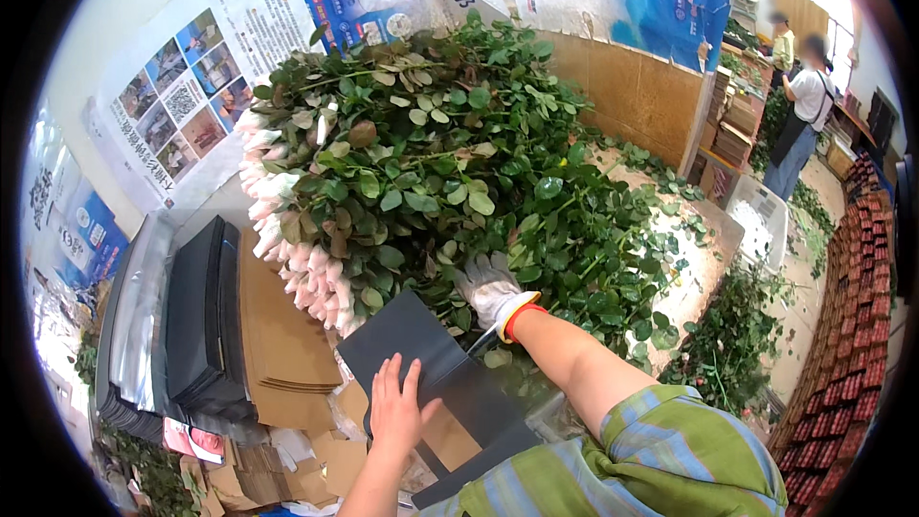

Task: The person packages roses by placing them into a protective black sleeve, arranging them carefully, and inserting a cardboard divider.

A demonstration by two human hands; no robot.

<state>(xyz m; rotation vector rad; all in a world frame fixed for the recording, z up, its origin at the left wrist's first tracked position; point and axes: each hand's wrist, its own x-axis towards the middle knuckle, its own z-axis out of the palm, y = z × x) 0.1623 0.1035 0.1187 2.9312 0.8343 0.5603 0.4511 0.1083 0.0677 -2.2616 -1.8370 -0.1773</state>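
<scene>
My bare left hand [397, 402] rests with fingers apart on a dark grey folded sheet [378, 335], which lies over brown cardboard at the lower middle. My right hand [488, 287], in a whitish glove with a yellow and red cuff, reaches into a big pile of leafy rose stems [431, 182], fingers spread on the foliage above the sheet's upper right corner; some fingertips are hidden among leaves. Pale pink wrapped buds [316, 282] line the pile's left side.
Left stand stacks of dark sheets [196, 306] and brown cardboard [273, 325]. Posters [182, 86] cover the walls behind. At right are a clear bin [756, 220], a long row of packed flower bundles [823, 345], leaves on the floor, and two people [799, 101] standing at shelving.
</scene>
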